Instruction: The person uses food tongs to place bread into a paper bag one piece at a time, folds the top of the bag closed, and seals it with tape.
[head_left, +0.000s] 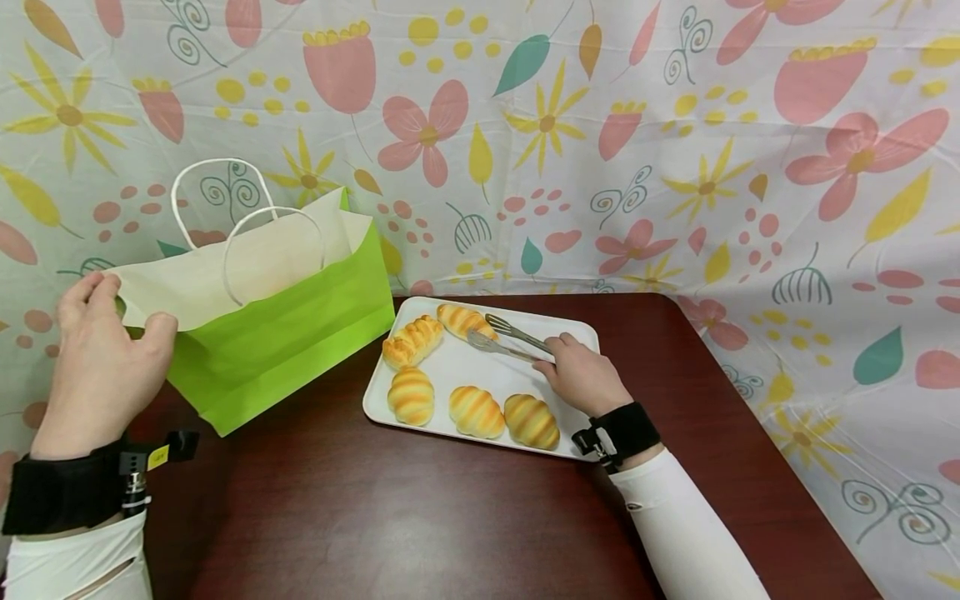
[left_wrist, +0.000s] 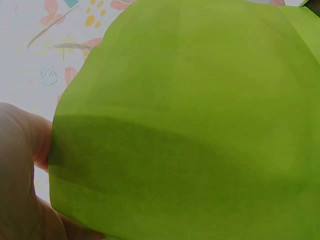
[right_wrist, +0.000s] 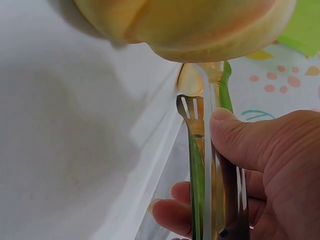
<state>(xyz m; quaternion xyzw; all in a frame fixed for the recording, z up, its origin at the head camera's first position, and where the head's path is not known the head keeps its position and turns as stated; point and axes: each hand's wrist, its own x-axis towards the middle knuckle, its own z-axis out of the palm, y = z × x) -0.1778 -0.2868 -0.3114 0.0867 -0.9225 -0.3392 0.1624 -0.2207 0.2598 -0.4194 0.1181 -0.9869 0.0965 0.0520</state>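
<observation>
I had the metal tongs point(head_left: 517, 333) at the far side of the tray, their two tips over the right end of the far roll point(head_left: 460, 320); whether they touched the bread I could not tell. The right hand point(head_left: 588, 373) grasped the tongs, thumb on one side and fingers on the other, as the right wrist view showed me. Just left and nearer lay a braided loaf point(head_left: 412, 342), and along the near side I counted three striped rolls point(head_left: 477, 412), the rightmost one browner. All of this bread lay on a white tray point(head_left: 498, 371). To its left I saw a green paper bag point(head_left: 292, 350) standing with its pale mouth open and two white handles point(head_left: 174, 200) raised. The left hand point(head_left: 108, 358) gripped the left end of its rim, thumb on the near side and fingers across the far edge. Tray and bag stood on a dark reddish desk point(head_left: 420, 517). Each wrist wore a black band point(head_left: 633, 429) above a white sleeve point(head_left: 690, 517). Behind the desk hung a flower-print cloth point(head_left: 547, 167), also running down the right side.
</observation>
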